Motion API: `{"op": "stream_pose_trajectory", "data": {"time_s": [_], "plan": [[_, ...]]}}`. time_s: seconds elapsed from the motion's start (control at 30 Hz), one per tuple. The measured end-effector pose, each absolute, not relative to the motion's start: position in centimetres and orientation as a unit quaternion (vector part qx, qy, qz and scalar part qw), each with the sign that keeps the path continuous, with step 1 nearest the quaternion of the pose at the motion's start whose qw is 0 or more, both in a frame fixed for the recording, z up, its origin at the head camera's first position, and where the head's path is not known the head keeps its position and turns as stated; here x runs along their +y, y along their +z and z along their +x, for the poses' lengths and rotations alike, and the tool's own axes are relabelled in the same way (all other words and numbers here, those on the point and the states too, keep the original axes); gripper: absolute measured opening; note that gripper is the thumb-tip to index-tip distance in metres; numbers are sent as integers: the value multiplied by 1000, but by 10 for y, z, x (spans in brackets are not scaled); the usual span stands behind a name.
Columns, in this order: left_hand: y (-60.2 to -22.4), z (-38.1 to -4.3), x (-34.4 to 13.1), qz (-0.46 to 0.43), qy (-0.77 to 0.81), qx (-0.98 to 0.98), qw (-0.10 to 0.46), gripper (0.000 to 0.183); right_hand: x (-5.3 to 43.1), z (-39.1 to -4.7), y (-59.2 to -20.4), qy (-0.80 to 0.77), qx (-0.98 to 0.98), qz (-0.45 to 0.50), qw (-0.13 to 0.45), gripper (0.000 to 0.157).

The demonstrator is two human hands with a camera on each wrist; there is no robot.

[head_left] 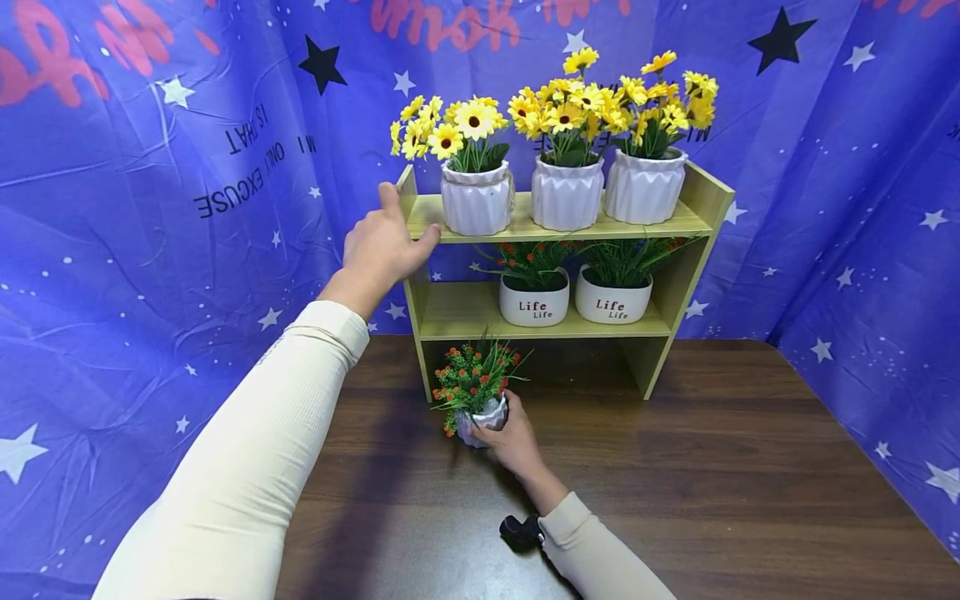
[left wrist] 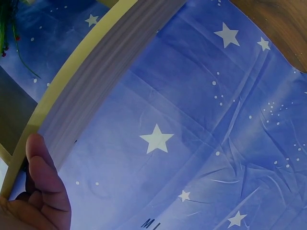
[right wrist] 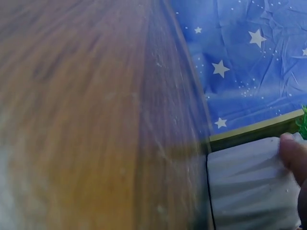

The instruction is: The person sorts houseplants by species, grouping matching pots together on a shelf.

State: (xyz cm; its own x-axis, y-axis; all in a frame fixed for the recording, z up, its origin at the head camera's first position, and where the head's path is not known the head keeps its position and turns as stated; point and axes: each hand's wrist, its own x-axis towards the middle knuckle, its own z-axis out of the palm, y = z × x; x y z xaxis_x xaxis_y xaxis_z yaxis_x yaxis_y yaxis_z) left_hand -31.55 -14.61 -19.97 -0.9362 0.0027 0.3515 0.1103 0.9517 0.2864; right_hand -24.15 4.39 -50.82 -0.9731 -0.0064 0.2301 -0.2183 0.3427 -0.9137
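Note:
My left hand (head_left: 384, 242) grips the upper left side panel of a light wooden shelf (head_left: 456, 315). In the left wrist view, the fingers (left wrist: 44, 177) lie along the outer face of the side panel (left wrist: 103, 79). Low at the shelf's front left, my right hand (head_left: 516, 440) holds a potted plant (head_left: 474, 375) with small orange-red flowers and thin green leaves. Its white ridged pot (right wrist: 249, 187) is between the thumb and fingers, close over the table; the right wrist view shows the thumb (right wrist: 293, 155) at its rim.
On the top shelf stand three white pots of yellow flowers (head_left: 567, 192). Two oval white pots marked "Life" (head_left: 534, 302) sit on the middle shelf. The dark wooden table (head_left: 720, 483) reaches a blue star-patterned curtain (head_left: 847, 250) behind. A black strap mount (head_left: 519, 532) is on the right wrist.

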Motion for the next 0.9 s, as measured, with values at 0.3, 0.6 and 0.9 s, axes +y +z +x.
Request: {"op": "stream_pose_trajectory", "data": {"time_s": [0.3,0.6,0.9], "plan": [[-200,-316,-146,-30,-154,-971,178,78,41,-241,-507,550,-826,54,109,87],[-199,-315,-147,-29,-151,-973,170,79,41,-237,-508,582,-807,31,99,86],[-199,-315,-147,-34,-152,-973,173,79,43,-235,-507,585,-805,28,93,81]]}}
